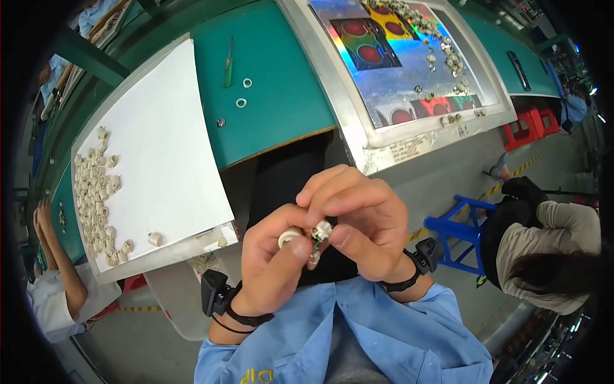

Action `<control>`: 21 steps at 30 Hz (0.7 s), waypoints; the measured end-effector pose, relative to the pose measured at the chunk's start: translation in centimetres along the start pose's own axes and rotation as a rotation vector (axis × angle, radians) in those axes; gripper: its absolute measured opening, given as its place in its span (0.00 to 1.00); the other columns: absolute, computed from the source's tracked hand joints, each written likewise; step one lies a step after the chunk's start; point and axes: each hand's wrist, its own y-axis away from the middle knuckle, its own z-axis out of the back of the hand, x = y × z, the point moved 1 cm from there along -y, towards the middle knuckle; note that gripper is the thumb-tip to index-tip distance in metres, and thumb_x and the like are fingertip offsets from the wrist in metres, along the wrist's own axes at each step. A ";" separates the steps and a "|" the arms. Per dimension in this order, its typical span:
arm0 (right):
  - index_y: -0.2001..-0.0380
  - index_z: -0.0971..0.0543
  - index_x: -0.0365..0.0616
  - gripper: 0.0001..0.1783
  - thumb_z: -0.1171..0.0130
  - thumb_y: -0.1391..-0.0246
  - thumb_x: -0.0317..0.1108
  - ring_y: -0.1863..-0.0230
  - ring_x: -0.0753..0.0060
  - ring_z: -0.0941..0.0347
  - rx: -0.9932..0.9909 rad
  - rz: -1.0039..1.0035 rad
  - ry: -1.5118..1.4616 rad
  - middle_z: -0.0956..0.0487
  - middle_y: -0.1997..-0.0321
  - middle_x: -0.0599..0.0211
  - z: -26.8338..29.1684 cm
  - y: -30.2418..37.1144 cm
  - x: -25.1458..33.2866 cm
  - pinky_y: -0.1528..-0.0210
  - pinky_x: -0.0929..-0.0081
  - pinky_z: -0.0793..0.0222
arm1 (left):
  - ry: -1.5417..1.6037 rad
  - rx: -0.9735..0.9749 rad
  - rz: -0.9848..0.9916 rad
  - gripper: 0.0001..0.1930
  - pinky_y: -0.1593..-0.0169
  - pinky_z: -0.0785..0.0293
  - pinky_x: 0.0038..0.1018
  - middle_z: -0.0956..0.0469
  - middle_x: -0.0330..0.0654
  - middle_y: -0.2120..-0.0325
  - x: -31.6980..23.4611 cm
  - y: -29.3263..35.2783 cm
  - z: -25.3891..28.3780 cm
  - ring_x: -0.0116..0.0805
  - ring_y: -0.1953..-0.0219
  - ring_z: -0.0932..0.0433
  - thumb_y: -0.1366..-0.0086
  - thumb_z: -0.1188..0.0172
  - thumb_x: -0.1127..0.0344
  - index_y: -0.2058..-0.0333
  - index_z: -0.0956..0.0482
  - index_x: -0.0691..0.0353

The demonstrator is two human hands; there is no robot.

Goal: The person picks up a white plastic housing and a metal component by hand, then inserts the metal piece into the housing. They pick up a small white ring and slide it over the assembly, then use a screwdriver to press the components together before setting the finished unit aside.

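The desk (263, 70) lies across the upper part of the frame; both grips work in front of it, at the lower centre. The left grip (272, 249) is closed, thumb and forefinger pinching a round cream cap (290, 237). The right grip (368, 224) appears clamped on a small white piece (322, 230) just beside it, thumb against one side, though the fingers partly hide the contact.

The cap is likely light, stiff and a little slippery, best taken by its rim. The white piece probably weighs next to nothing and feels hard; its solid sides give the safest hold. The green bit (316, 242) beneath it seems the most fragile part and is better left unsqueezed, as is the clear bit (313, 258) below.

In looks, the cap is smooth and rounded with a raised rim, partly covered by the thumb. The white piece is chunky and notched. The green bit is thin, the clear one glassy; how they join is too small to tell.
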 end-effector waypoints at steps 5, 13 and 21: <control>0.59 0.21 0.37 0.10 0.38 0.45 0.25 0.57 0.51 0.23 0.135 0.094 0.226 0.20 0.57 0.50 1.0 0.5 -0.3 0.53 0.57 0.30 | -0.021 0.000 -0.127 0.09 0.69 0.38 0.19 0.26 0.39 0.70 1.3 0.3 0.3 0.22 0.73 0.33 0.32 0.43 0.69 0.58 0.25 0.69; 0.64 0.17 0.44 0.13 0.28 0.54 0.33 0.59 0.57 0.21 0.189 0.304 0.761 0.18 0.60 0.57 0.9 0.4 -0.5 0.53 0.60 0.33 | -0.354 -0.104 -0.336 0.08 0.68 0.40 0.19 0.29 0.37 0.73 2.9 -0.6 2.6 0.22 0.72 0.35 0.36 0.41 0.74 0.59 0.25 0.70; 0.66 0.17 0.45 0.12 0.28 0.57 0.31 0.67 0.65 0.20 0.204 0.211 0.850 0.17 0.65 0.65 2.1 0.7 -1.6 0.49 0.59 0.36 | 0.013 -0.086 -0.083 0.08 0.61 0.36 0.22 0.30 0.40 0.68 3.2 -0.8 3.3 0.27 0.66 0.32 0.38 0.40 0.70 0.63 0.28 0.67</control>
